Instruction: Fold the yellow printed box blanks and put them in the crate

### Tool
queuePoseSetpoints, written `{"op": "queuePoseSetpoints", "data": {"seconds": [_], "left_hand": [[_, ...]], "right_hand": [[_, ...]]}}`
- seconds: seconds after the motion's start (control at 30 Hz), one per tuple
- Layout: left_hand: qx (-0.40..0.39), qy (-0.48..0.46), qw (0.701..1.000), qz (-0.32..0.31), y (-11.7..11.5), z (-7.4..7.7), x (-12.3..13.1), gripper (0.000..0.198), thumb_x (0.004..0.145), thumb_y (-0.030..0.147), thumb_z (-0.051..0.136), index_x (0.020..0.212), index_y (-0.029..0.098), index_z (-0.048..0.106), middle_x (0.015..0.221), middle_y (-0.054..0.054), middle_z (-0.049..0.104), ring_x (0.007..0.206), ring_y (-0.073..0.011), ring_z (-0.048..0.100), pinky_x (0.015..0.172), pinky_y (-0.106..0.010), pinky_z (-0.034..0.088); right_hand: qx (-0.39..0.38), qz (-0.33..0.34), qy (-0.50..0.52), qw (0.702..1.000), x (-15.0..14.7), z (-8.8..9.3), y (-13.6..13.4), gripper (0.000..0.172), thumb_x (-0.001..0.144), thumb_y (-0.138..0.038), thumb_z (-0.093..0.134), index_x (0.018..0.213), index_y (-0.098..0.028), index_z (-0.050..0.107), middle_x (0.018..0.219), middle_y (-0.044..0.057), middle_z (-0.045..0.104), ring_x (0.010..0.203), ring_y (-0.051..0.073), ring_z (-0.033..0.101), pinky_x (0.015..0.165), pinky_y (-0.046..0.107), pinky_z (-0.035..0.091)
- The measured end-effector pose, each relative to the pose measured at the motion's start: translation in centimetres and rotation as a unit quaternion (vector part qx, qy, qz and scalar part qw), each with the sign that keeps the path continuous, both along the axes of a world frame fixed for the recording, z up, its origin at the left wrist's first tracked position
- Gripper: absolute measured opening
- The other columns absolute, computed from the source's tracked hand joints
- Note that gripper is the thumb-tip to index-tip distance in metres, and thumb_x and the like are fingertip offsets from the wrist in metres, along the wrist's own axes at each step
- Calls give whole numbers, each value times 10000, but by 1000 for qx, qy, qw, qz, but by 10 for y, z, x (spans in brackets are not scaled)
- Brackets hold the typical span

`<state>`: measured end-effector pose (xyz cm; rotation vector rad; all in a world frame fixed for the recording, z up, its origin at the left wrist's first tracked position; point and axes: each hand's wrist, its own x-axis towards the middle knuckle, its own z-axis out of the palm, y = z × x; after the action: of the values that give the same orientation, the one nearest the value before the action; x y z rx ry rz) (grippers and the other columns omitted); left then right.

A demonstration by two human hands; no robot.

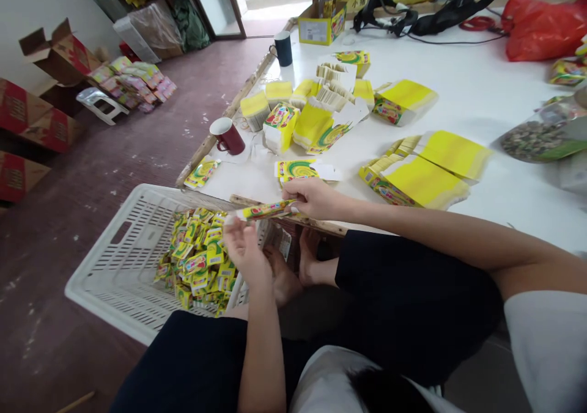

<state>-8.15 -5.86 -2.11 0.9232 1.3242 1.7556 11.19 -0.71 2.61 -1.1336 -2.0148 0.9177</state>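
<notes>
A slim yellow-green printed carton, seen nearly edge-on, is held level between my hands at the table's front edge. My right hand pinches its right end between thumb and fingers. At the carton's left end, my left hand has its fingers curled up against the white flap, slightly blurred. Just beyond my right hand, a flattened yellow carton lies on the white table. Below and left of my hands, a white plastic basket holds a heap of small yellow-green cartons.
A maroon mug and a dark blue mug stand near the table's left edge. Stacks of yellow cartons lie on the right. Farther back are a red plastic bag and black straps. Cardboard boxes stand left.
</notes>
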Motion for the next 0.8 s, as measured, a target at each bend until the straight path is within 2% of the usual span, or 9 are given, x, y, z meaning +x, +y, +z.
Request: {"op": "queuePoseSetpoints", "data": {"seconds": [0.1,0.13,0.23,0.3,0.37,0.47,0.53,0.63,0.8], "left_hand": [[49,145,988,17,2,8,-26,579,820,482,783,1279,221,547,1376,-132,607,1346,-246,570,1169,-416,427],[51,188,981,-23,2,11,-31,653,782,476,820,1308,214,534,1392,-142,597,1372,-268,551,1189,-435,402],[8,252,939,-232,-2,16,-29,829,649,430,919,1342,209,522,1378,-143,613,1341,-313,577,1154,-450,443],[-31,242,920,-306,-6,14,-17,740,690,414,889,1304,205,534,1291,-121,652,1238,-296,641,1069,-427,512],[-51,233,933,-270,-9,10,-3,637,742,414,842,1253,197,529,1191,-97,665,1131,-270,676,992,-404,550],[-43,271,949,-155,-12,2,10,739,705,422,861,1283,192,461,1211,-112,624,1158,-284,651,1010,-417,532],[-18,305,944,-121,-14,-2,15,837,690,421,869,1342,191,397,1295,-151,580,1247,-310,609,1065,-440,496],[21,329,938,-110,-17,-5,21,859,715,393,844,1378,199,335,1354,-181,537,1304,-317,574,1092,-454,469],[30,340,933,-113,-18,-7,25,686,701,308,793,1254,215,397,1185,-108,580,1170,-287,628,1043,-454,494]], "right_hand": [[168,63,-161,971,8,9,-2,173,893,-53,561,837,-187,654,849,44,593,809,186,489,693,304,313],[218,96,-194,952,7,11,-4,179,936,-85,554,850,-193,668,868,56,613,838,200,493,713,316,323],[342,184,-209,897,1,17,-10,191,1023,-218,536,903,-210,685,916,63,658,935,228,511,858,371,378],[370,162,-164,900,-3,16,-13,164,1029,-226,520,1024,-221,683,1032,77,674,1052,247,521,1001,431,372],[331,72,-101,935,-4,14,-14,267,987,-233,563,1248,-206,615,1250,131,631,1217,283,493,1094,497,348],[166,-24,-26,986,-3,9,-10,559,910,-339,648,1402,-130,484,1407,216,547,1306,337,482,1087,529,403],[20,1,-8,1000,-6,6,-9,409,946,-360,581,1275,-117,572,1267,188,648,1176,314,583,1020,483,472],[-136,47,20,989,-17,3,-10,216,969,-241,479,1004,-135,664,1009,102,724,960,239,655,903,377,521],[-134,71,67,986,-25,0,-16,172,913,-205,576,1034,-124,666,1004,88,727,932,214,658,865,332,531]]}}
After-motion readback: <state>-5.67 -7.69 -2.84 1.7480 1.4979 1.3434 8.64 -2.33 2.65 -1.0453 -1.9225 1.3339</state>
